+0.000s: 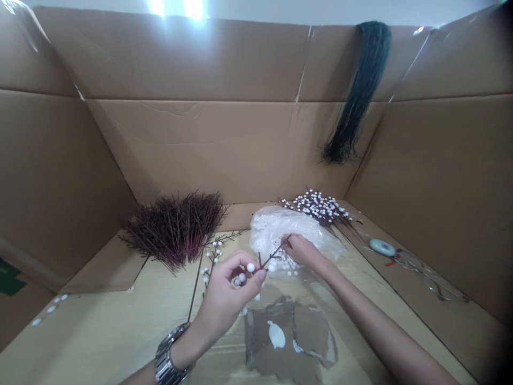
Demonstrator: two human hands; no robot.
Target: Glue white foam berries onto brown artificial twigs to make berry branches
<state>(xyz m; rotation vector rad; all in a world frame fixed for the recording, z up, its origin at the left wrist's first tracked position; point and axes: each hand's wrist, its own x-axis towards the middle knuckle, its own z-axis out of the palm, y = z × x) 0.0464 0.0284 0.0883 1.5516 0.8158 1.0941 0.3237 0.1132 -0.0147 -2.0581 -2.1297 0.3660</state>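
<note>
My left hand (230, 286), with a metal watch at its wrist, pinches a thin brown twig (270, 258) between thumb and fingers. White round berries (250, 267) sit on the twig near the fingertips. The twig's tip points up and right toward my right hand (298, 248). That hand is at the mouth of a clear plastic bag (280, 219), over loose white berries (285, 262). Its fingers are drawn together, and whatever is between them is too small to tell. Behind my left hand lies another twig with white berries (216, 251).
A big bundle of bare brown twigs (176, 230) lies back left. Finished-looking berry sprigs (320, 206) lie behind the bag. Dark green strands (363, 91) hang over the cardboard wall (220, 139). Torn cardboard with a white glue-like patch (276, 334) is in front; glasses (436, 283) lie right.
</note>
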